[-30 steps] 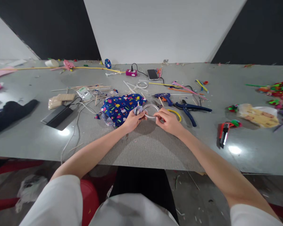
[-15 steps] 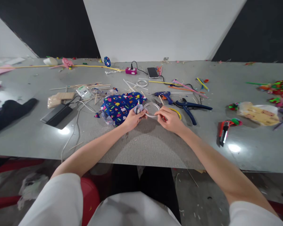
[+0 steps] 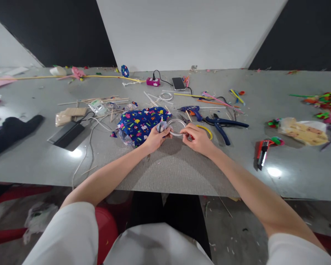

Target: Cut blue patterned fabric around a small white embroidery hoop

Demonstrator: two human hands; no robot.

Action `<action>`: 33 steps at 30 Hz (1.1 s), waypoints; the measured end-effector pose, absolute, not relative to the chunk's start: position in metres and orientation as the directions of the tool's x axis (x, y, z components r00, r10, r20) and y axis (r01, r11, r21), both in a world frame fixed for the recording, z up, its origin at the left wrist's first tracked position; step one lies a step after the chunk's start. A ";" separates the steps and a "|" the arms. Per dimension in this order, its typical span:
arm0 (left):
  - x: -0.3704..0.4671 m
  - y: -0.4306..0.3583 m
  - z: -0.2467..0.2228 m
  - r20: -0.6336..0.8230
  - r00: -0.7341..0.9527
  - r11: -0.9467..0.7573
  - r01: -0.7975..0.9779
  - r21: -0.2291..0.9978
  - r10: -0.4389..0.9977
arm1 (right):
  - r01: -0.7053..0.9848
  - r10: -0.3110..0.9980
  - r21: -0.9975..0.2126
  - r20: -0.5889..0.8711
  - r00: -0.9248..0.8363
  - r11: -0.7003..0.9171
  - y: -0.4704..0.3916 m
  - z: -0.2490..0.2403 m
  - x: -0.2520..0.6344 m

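Observation:
A white ring is held up in front of me between both hands. My left hand is closed on the ring's left side and also has a small clear, round piece in its grip. My right hand pinches the ring's right edge, and something red shows at its fingertips, too small to name. Behind my left hand lies dark blue patterned cloth. A blue glue gun, blue-handled pliers and a yellow ring lie beyond and beside my right hand.
Thin sticks, a black box with a pale cable, and beige packets lie to the left. Farther back are a phone and a magenta power block. At the right are a box cutter and colourful pipe cleaners.
My right hand has shifted slightly left along the ring's edge, fingers curled closer to it. My left hand stays in nearly the same place.

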State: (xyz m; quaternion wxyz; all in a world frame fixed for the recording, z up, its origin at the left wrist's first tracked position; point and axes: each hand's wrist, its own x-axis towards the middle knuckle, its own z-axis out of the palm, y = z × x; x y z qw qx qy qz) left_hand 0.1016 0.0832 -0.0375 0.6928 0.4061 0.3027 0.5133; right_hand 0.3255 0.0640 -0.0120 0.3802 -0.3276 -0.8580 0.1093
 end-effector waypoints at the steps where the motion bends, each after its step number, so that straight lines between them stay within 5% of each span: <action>1: 0.101 0.083 -0.038 -0.002 0.291 0.143 -0.463 0.875 0.957 | 0.481 0.644 -0.433 0.583 -0.495 0.762 0.064 -0.012 0.325; 33: 0.097 0.088 -0.037 -0.107 0.248 0.217 -0.472 0.854 0.963 | 0.451 0.664 -0.487 0.530 -0.528 0.748 0.059 -0.010 0.328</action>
